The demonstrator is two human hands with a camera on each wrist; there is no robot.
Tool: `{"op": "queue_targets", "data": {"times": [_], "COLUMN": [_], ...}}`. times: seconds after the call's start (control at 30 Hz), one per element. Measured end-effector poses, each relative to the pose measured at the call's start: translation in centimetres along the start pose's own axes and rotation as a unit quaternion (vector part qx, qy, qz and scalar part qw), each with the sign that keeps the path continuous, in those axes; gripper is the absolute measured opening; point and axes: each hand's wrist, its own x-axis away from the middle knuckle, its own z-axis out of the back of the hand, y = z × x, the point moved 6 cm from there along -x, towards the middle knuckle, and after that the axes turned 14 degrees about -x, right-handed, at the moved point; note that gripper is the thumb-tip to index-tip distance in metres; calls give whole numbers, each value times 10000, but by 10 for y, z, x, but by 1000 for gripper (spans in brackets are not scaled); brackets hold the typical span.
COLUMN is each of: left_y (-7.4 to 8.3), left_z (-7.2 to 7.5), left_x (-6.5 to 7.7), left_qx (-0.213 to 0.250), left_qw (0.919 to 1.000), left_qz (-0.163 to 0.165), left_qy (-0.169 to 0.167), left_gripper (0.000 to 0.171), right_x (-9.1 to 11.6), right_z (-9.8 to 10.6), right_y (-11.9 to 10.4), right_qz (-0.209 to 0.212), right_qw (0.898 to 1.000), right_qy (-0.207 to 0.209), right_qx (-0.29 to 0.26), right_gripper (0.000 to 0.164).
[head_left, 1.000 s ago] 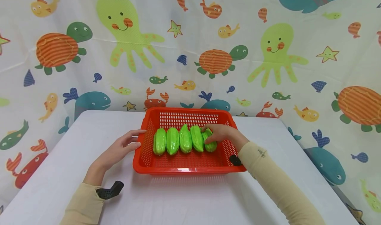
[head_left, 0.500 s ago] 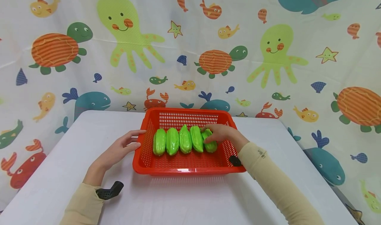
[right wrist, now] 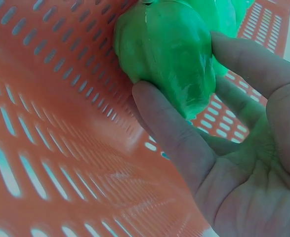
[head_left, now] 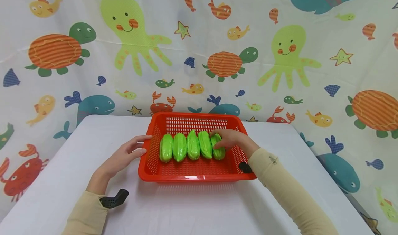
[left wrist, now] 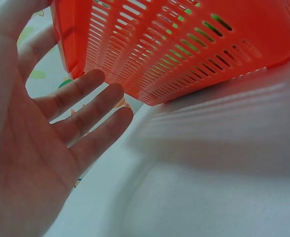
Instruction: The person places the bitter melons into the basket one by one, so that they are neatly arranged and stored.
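In the head view several glossy green fruits, oblong and ribbed, lie side by side in a red plastic basket (head_left: 192, 177). Around the rightmost green fruit (head_left: 219, 154) curve the fingers and thumb of my right hand (head_left: 231, 138). Close up in the right wrist view, a thumb and fingertips pinch this fruit (right wrist: 169, 54) from both sides, near its narrow end. My left hand (head_left: 122, 157) is at the basket's left side, fingers extended. From the left wrist, its fingertips (left wrist: 96, 78) appear right at the slotted wall (left wrist: 169, 54), holding nothing.
Beneath the basket is a table with a white top (head_left: 192, 210). A cloth printed with sea animals (head_left: 192, 31) hangs behind and at both sides. Black devices (head_left: 115, 198) are strapped to the wrists. Bare basket floor shows in front of the fruits.
The rightmost fruit has shifted very slightly left under my right hand. At the left, the printed cloth has drifted leftward. My left hand stays in place.
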Motion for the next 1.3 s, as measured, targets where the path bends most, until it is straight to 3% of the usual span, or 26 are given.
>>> {"op": "queue_targets", "data": {"times": [0.97,1.3], "left_y": [-2,-1], "left_z": [-1,-1], "left_x": [-1,-1], "left_qx": [75,56], "left_qw": [10000,10000], "left_qz": [-17,-15], "left_qy": [-25,-6], "left_gripper": [58,58], "right_x": [-1,2], "right_z": [2,10], "right_y": [-2,-8], "right_qz": [90,274], "right_qw": [9996,9967], "right_qy": [46,386], "right_qx": [269,656], "right_gripper": [60,62]}}
